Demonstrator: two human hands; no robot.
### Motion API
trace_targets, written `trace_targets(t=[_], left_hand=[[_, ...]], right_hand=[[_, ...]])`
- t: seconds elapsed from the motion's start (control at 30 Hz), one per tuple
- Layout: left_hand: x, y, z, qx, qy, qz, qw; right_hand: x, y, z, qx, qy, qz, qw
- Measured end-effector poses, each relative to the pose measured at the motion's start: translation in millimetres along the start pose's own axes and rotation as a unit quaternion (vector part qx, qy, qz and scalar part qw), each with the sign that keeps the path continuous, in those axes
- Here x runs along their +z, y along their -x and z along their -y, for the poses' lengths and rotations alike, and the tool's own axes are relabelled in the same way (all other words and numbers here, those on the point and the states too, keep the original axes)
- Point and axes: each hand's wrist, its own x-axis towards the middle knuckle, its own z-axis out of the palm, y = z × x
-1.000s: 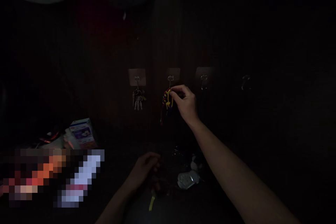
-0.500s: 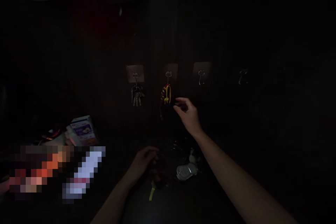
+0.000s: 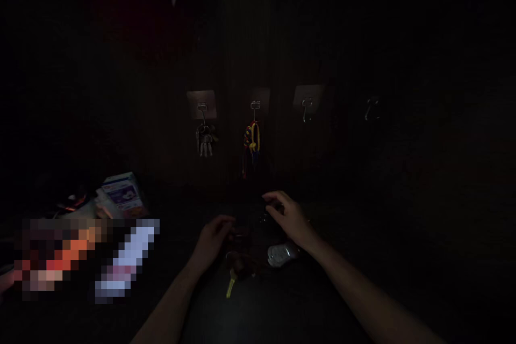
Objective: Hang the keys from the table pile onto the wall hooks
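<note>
In dim light, my right hand (image 3: 291,221) hovers low over the dark surface, thumb and fingers apart and nothing visible between them. Just below its fingertips is a small dark glinting item whose kind I cannot make out. A silvery car key fob (image 3: 281,254) lies beneath this hand. My left hand (image 3: 213,236) rests nearby with loosely bent fingers; it appears to hold nothing. Close below its fingers lies a brass-coloured key (image 3: 231,284) attached to a dark reddish-brown thing. On a wall hook hangs a braided red, yellow and blue cord (image 3: 252,137).
A bunch of keys (image 3: 205,141) hangs from the leftmost hook. Two bare hooks, one middle-right (image 3: 306,110) and another far right (image 3: 371,109), are on the wall. At left stand a white-and-purple box (image 3: 124,193) and blurred-out items.
My right hand has moved down from beside the braided cord to just above the surface items. My left hand has barely moved. The view has shifted slightly.
</note>
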Motion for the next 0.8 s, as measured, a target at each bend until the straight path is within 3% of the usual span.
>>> trace_targets(t=[0.23,0.47,0.63,0.8], left_hand=[[2.4,-0.1,11.1,0.1,-0.107,-0.014,0.989],[2.0,-1.2,19.0,0.136,-0.144,0.002,0.98],[2.5,-2.1,19.0,0.184,-0.22,0.057,0.956],[4.5,-0.1,16.5,0.178,-0.292,0.102,0.934]], right_hand=[[-2.8,19.1,-4.5,0.024,0.051,0.071,0.996],[-9.6,27.4,-15.4,0.013,0.1,0.104,0.989],[-7.8,27.7,-25.6,-0.001,0.151,0.125,0.981],[-6.1,28.5,-32.6,-0.028,0.177,0.14,0.974]])
